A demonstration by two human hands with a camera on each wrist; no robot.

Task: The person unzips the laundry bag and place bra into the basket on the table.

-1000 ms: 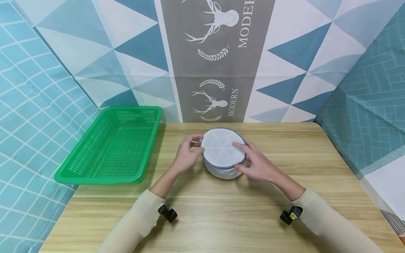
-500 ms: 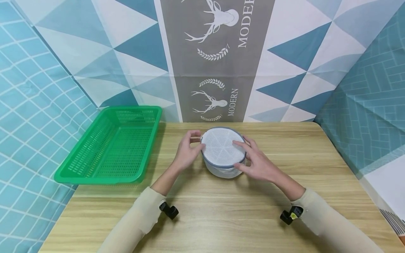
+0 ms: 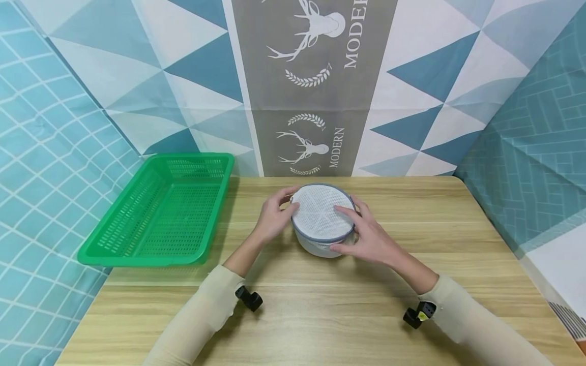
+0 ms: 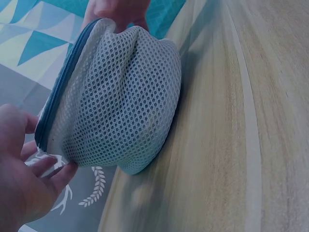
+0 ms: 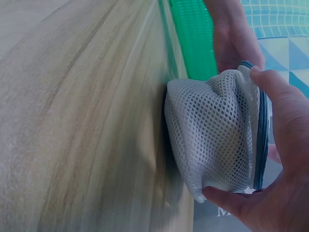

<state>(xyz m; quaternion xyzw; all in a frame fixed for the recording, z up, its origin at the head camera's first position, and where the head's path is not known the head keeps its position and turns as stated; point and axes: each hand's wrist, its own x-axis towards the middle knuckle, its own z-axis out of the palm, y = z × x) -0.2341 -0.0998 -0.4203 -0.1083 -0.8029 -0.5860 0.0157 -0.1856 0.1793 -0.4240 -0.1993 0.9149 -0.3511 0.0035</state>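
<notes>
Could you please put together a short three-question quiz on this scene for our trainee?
1. Multiple choice: What colour is the basket? A) red B) green C) black
2. True or false: The left hand and the right hand both touch the mesh bag.
3. Fill in: The word printed on the backdrop beside the deer heads is ____.

Key: 1. B; 2. true; 3. MODERN

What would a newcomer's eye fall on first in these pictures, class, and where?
Probably the bright green basket on the left. Next comes the round, blue-rimmed white mesh bag towards the far edge of the wooden table, between the left hand and right hand, both touching it. Behind it, a grey wall panel bears white stag heads.
</notes>
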